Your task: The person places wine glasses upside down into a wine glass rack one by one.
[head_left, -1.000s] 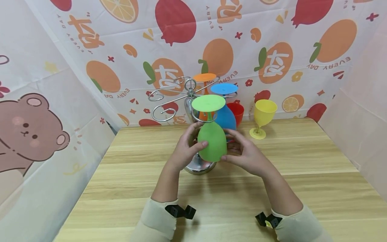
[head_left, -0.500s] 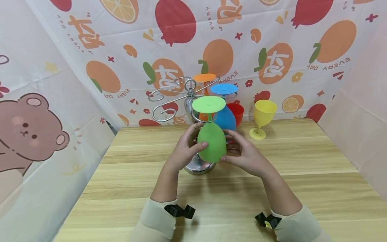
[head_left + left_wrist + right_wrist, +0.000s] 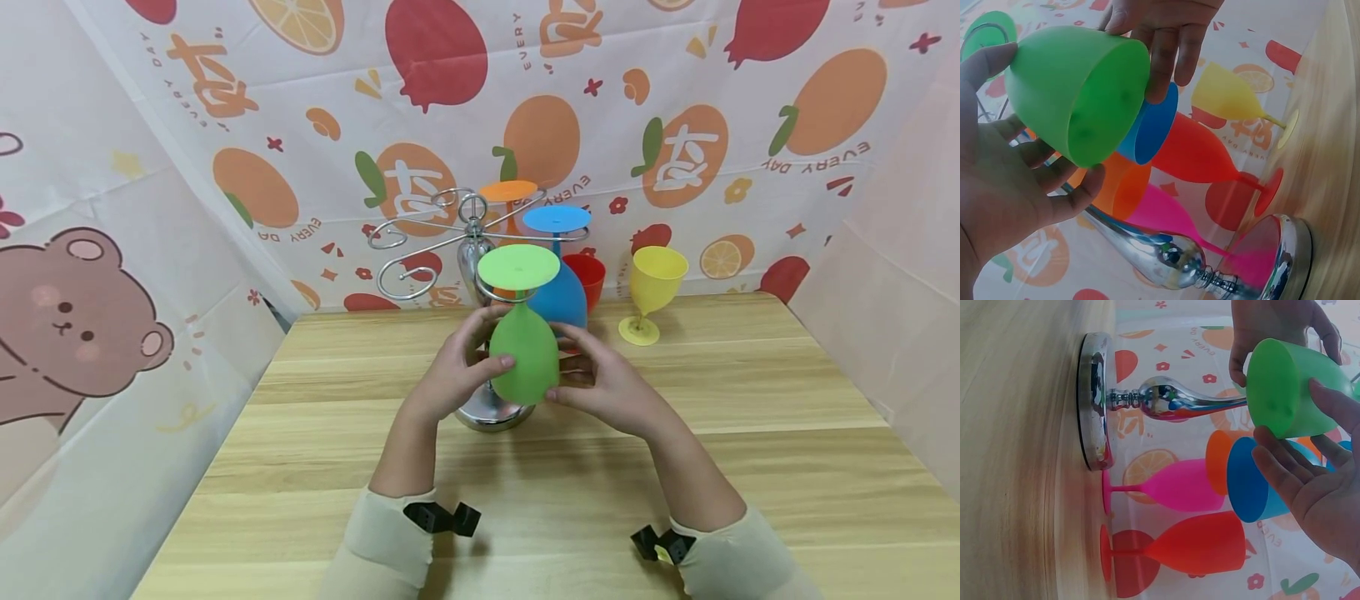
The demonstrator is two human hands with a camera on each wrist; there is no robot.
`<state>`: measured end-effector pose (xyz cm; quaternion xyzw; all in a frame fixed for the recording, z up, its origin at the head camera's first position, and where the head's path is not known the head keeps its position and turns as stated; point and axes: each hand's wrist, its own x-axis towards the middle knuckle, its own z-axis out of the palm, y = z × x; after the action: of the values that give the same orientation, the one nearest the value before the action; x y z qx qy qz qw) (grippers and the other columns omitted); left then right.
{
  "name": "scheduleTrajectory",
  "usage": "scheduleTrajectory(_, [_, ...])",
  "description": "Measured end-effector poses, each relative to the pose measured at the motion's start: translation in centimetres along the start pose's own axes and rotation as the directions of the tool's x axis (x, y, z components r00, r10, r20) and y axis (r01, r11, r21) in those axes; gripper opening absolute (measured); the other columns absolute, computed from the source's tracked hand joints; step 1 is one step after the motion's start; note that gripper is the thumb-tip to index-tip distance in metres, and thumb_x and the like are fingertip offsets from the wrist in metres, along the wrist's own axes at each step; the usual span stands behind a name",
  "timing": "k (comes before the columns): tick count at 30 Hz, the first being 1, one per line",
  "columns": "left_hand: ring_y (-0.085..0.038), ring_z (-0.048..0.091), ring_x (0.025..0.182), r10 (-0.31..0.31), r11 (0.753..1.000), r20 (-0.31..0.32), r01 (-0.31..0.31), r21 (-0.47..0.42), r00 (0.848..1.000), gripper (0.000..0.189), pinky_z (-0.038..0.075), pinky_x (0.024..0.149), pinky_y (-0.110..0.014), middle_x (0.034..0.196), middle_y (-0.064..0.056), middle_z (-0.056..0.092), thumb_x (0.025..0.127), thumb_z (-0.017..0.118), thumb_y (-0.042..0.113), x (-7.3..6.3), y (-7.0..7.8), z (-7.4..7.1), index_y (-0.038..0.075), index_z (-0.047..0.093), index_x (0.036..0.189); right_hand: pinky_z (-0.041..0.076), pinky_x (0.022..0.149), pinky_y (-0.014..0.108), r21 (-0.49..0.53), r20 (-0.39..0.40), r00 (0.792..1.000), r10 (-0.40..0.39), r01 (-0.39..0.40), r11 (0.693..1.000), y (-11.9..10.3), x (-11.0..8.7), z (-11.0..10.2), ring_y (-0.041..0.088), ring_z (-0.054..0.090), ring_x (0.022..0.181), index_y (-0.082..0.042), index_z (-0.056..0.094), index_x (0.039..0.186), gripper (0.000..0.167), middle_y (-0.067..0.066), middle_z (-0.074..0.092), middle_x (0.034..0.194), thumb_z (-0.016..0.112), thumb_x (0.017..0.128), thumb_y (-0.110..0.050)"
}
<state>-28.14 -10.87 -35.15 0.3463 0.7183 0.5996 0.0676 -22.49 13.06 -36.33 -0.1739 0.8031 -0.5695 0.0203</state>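
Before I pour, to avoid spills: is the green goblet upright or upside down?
Upside down: the green goblet has its foot uppermost, and both wrist views show its open mouth facing the wooden tabletop.

The head view is bright, evenly lit and sharp around the chrome stand (image 3: 472,265), which carries small white glints. Light appears to fall from above: the green goblet (image 3: 525,354), just in front of the stand, is paler at its upturned foot than at its bowl. Soft shadows lie on the tabletop (image 3: 555,508) before the stand. Both wrist views are dimmer, greyish and softer, the wood grain under the stand blurred
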Motion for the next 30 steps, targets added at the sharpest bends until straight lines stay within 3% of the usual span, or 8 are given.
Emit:
scheduleTrajectory(22, [-0.026,0.046,0.132,-0.062,0.998,0.041,0.061,0.034,0.997,0.068,0.042,0.104,-0.056,0.140,-0.005,0.051,0.088,0.066,0.050,-0.14,-0.11,-0.86,0.023,0.042,0.145,0.057,0.089,0.037,0.021,0.029,1.000,-0.001,0.000,1.000,0.09,0.12,0.03,0.028,0.064,0.114,-0.028,0.039,0.148,0.068,0.009,0.055,0.135,0.073,0.090,-0.025])
scheduleTrajectory(30, [-0.031,0.048,0.128,-0.087,0.995,0.029,0.086,0.052,0.996,0.061,0.048,0.099,-0.054,0.142,-0.003,0.048,0.090,0.068,0.038,-0.19,0.05,-0.97,0.033,0.041,0.145,0.056,0.091,0.038,-0.006,0.005,1.000,-0.009,0.009,1.000,0.01,0.08,-0.09,0.029,0.063,0.114,-0.028,0.041,0.147,0.064,0.008,0.055,0.135,0.072,0.090,-0.023])
